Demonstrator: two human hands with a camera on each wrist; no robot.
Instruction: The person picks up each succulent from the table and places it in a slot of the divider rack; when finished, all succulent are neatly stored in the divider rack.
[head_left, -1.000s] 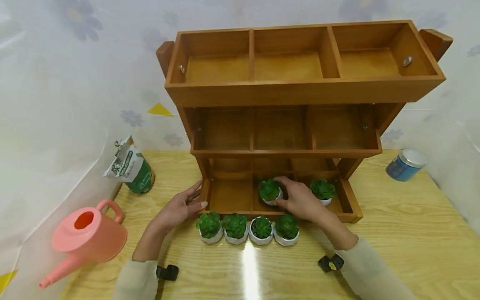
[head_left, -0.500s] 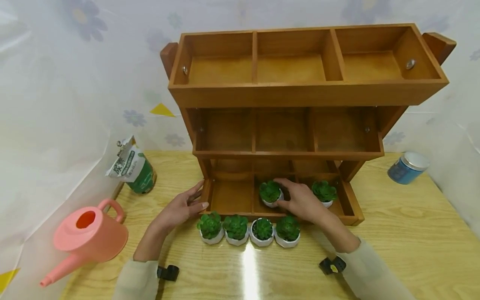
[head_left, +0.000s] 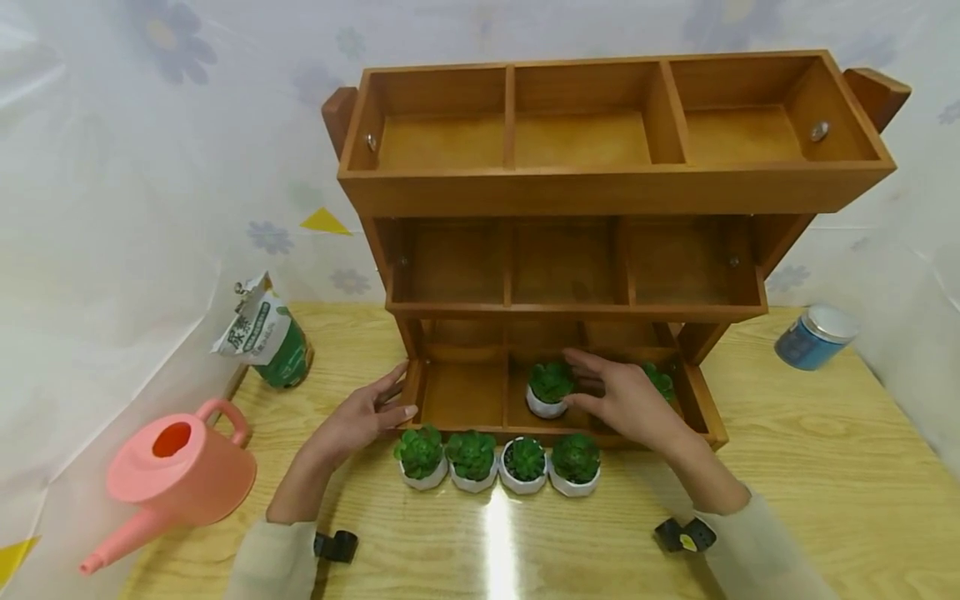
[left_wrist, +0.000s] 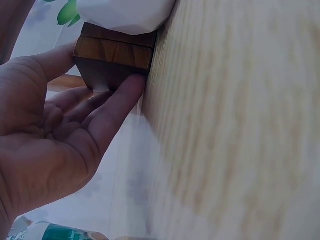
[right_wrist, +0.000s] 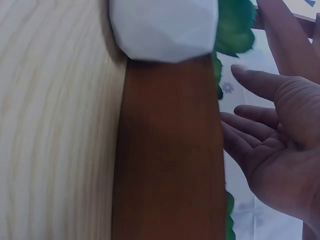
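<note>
With 12 o'clock pointing away from the person in the head view, the middle plant (head_left: 551, 385) lies at 9 o'clock from the right hand (head_left: 632, 406), just beside its fingers (head_left: 588, 360). These are parted and loosely extended, with nothing held between them; the thumb points at the pot's 3 o'clock side, though whether its tip touches or only nearly touches, I cannot tell. The plant stands upright in the middle compartment of the rack's (head_left: 615, 192) bottom tray (head_left: 461, 392), its leaves up; the pot looks about round, so it has no clear long axis and offers much the same grip from any side. The right hand is plainly the nearer 1. The left hand (head_left: 362, 419) is well apart at about 8 o'clock from the plant, past the bare left compartment; its fingers are fairly straight, touching the tray's left end, with the thumb at the front corner. The right plant (head_left: 660, 382), partly hidden behind the right hand, lies at about 1 o'clock from that hand. In front of the tray, 4 plants (head_left: 470, 454) stand in a row on the counter (head_left: 795, 483); the rightmost is the closest of these to the right hand, at about 8 o'clock.
</note>
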